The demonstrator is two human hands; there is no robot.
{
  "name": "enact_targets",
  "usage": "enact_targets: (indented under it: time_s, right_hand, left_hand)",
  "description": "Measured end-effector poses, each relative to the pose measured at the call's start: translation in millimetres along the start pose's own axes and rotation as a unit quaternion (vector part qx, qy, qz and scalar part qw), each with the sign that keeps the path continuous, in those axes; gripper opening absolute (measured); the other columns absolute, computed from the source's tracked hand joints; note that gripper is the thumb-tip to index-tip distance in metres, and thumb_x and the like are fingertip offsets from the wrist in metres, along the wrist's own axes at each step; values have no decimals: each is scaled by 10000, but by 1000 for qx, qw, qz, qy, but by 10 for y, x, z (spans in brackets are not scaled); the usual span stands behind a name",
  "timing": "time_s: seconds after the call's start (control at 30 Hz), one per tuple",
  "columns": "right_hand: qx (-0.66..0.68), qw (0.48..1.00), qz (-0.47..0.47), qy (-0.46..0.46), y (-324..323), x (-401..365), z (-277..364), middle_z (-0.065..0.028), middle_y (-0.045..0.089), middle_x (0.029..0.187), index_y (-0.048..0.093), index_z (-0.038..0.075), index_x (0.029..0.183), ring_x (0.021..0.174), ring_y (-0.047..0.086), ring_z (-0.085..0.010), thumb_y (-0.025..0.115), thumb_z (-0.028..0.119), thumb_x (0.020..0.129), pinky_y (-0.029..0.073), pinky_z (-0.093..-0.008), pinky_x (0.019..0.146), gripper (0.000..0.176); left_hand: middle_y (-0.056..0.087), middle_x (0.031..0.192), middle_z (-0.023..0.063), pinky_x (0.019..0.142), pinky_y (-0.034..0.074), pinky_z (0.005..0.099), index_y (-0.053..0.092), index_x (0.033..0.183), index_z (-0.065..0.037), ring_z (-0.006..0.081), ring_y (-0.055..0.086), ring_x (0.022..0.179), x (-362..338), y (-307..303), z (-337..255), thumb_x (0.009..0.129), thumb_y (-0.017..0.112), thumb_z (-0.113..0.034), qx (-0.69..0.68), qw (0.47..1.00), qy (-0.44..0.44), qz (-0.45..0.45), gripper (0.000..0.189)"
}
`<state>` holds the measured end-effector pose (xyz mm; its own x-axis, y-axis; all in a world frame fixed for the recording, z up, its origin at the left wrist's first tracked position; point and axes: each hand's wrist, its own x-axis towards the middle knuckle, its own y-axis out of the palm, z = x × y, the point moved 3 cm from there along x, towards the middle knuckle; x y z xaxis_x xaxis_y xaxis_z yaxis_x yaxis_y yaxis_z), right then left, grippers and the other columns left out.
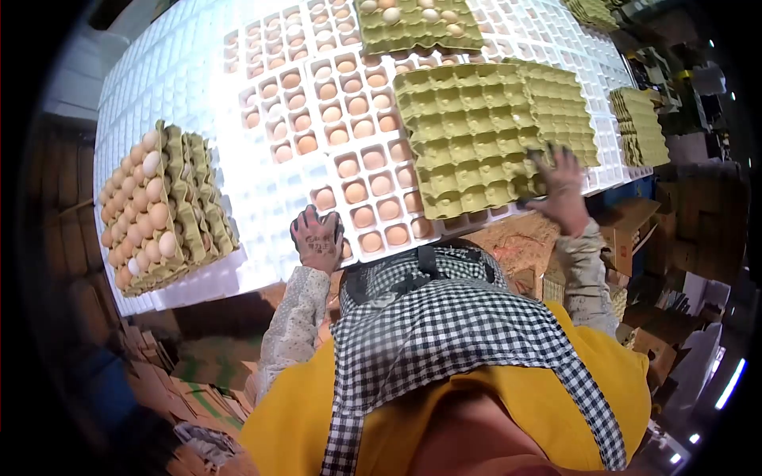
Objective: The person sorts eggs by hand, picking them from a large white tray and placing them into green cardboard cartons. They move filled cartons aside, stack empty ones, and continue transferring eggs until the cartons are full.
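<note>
My left hand (319, 240), in a dark-fingered printed glove, is at the front edge of the white foam tray (346, 214). Its fingers curl downward, and what is under them is hidden. Just beyond the fingertips sits a brown egg (324, 198), and another egg (346, 251) shows partly beside the hand. My right hand (563, 190), also gloved, has its fingers spread at the right front corner of a green egg tray (468, 139). That tray lies over the white trays with its cells bare. Brown eggs (355, 192) fill many white cells between my hands.
At left stand tilted stacked green trays full of eggs (139, 210). A green tray with several eggs (421, 20) lies at the back. More green trays (559, 107) are on the right, with another stack (639, 127) at the table's end. Cardboard boxes (627, 230) stand below.
</note>
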<state>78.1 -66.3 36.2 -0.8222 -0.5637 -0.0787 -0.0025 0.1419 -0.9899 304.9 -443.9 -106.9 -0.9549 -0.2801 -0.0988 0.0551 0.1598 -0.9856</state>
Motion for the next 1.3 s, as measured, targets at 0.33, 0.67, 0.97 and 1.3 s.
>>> enact_targets:
  time_s: [0.33, 0.67, 0.97, 1.3]
  right_hand:
    - [165, 961, -211, -71, -273, -243, 166, -103, 613, 1092, 620, 98, 1156, 1147, 503, -383, 695, 71, 614, 393, -520, 996, 548]
    - [282, 944, -166, 31, 973, 16, -2300, -112, 599, 1250, 581, 124, 1276, 1250, 468, -379, 623, -25, 658, 388, -426, 1068, 638]
    - [14, 991, -92, -92, 1100, 132, -1909, -187, 398, 1390, 504, 194, 1361, 1258, 398, -426, 717, 157, 738, 288, -556, 1097, 659]
    - [-8, 972, -209, -109, 51, 188, -2605, -83, 571, 1226, 560, 145, 1279, 1164, 482, -393, 739, 56, 628, 387, -524, 1030, 682]
  left_hand:
    - [590, 1085, 166, 869, 480, 452, 630, 1159, -115, 349, 573, 1007, 174, 405, 137, 687, 780, -264, -73, 982, -99, -141, 517]
    - [601, 1147, 185, 915, 482, 394, 568, 1271, -35, 335, 580, 1082, 552, -231, -1617, 797, 740, -240, -417, 899, -93, -100, 544]
    - [657, 1032, 154, 814, 481, 369, 583, 1168, 26, 266, 608, 924, 1060, 310, -1774, 873, 657, -394, -498, 842, -206, 9, 518]
    - [615, 1146, 280, 935, 448, 453, 557, 1221, 47, 418, 569, 1087, 996, 433, -1856, 886, 628, -349, -371, 886, -267, -72, 523]
